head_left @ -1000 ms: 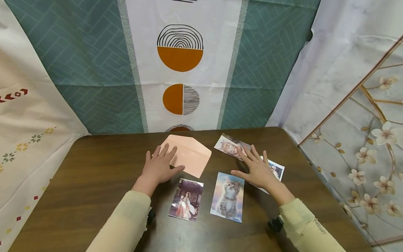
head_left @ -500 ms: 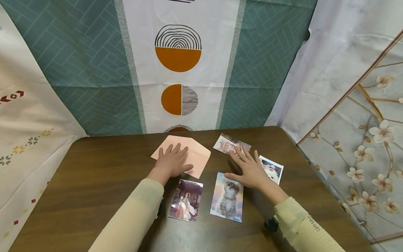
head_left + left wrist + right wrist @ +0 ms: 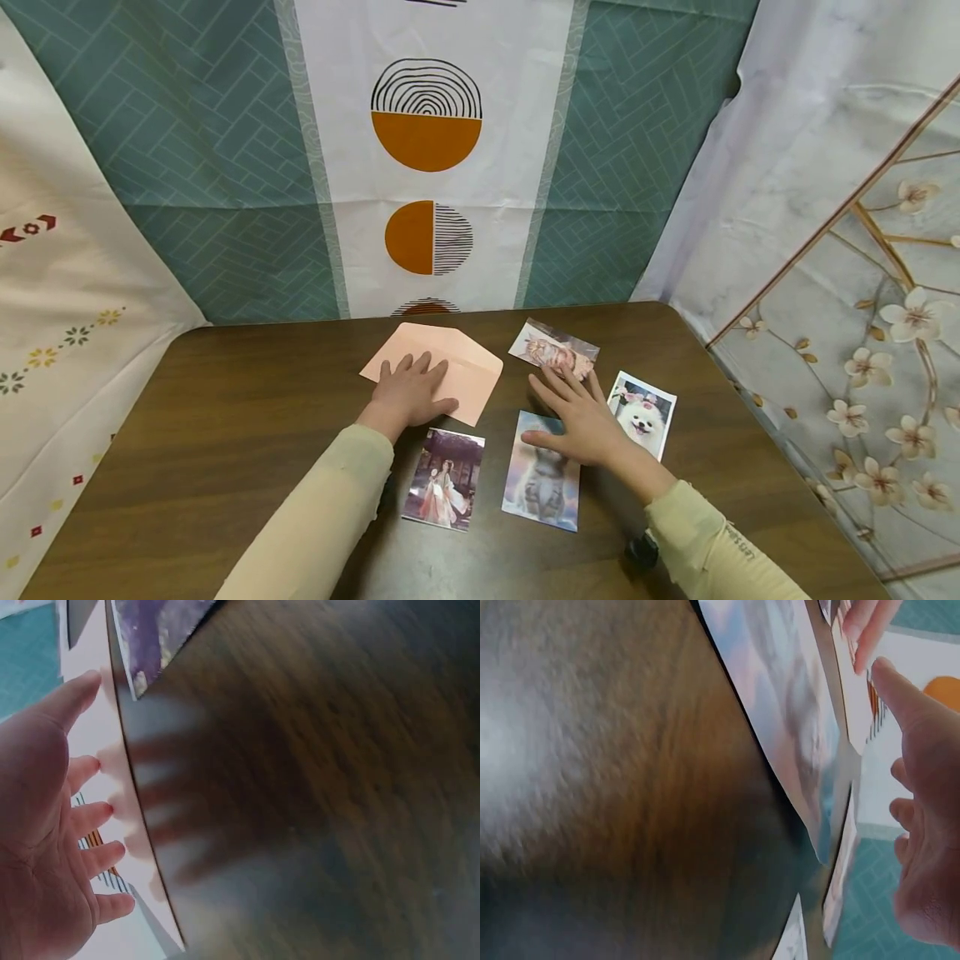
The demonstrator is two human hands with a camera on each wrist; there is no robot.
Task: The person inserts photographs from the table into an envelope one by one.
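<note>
My left hand (image 3: 408, 396) is spread over the pink envelope (image 3: 474, 379), fingertips at its surface; the envelope's flap points away from me. In the left wrist view the fingers of the left hand (image 3: 37, 825) are straight and hold nothing. My right hand (image 3: 585, 421) hovers with spread fingers above the top of the grey kitten card (image 3: 536, 492), partly covering it. Beyond its fingertips lies an orange cat card (image 3: 555, 346). To its right is a white dog card (image 3: 643, 417). In the right wrist view, the right hand (image 3: 930, 795) grips nothing.
A card with a robed figure (image 3: 444, 479) lies below the envelope, left of the kitten card. All rest flat on the dark wooden table (image 3: 225, 433). A patterned curtain (image 3: 450, 183) hangs along the back edge, with light cloths at both sides.
My left hand has moved right, farther onto the envelope. The right hand has drifted left and toward me, over the kitten card, uncovering the dog card. The cards stay where they were.
</note>
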